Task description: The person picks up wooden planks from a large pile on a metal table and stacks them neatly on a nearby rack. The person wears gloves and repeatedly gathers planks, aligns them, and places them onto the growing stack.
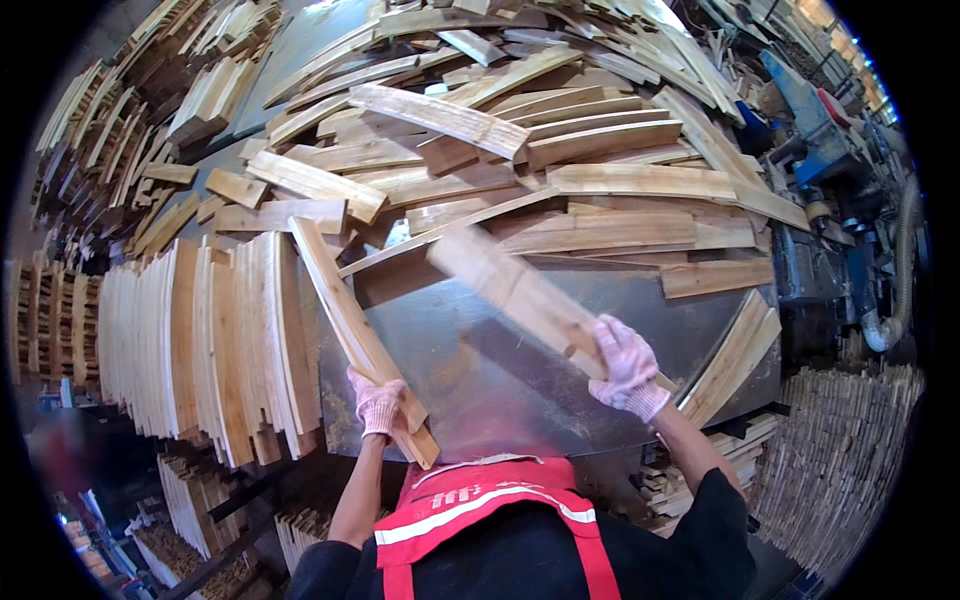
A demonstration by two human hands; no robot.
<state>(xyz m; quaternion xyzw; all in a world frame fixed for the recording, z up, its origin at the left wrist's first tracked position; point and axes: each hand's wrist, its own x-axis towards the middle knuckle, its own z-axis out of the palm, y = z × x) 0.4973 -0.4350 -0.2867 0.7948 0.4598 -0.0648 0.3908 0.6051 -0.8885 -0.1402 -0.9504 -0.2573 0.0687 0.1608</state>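
My left hand (378,400), in a pale pinkish knit glove, is closed around the near part of some long narrow wooden boards (350,315) lying together at a slant. Their near end reaches the table's front edge by my apron. In the same kind of glove, my right hand (628,370) grips the near end of a wider wooden board (515,290). That board slants up to the left over the metal table (430,335), and its far end is smeared by motion. Just right of this hand, a pair of boards (730,365) lies on the table's right edge.
A jumbled heap of boards (610,230) covers the table's far side. Upright boards (205,340) stand in a tight row at the left. Blue machinery (810,110) with a hose stands at the far right, above a large stack of thin wood strips (840,460).
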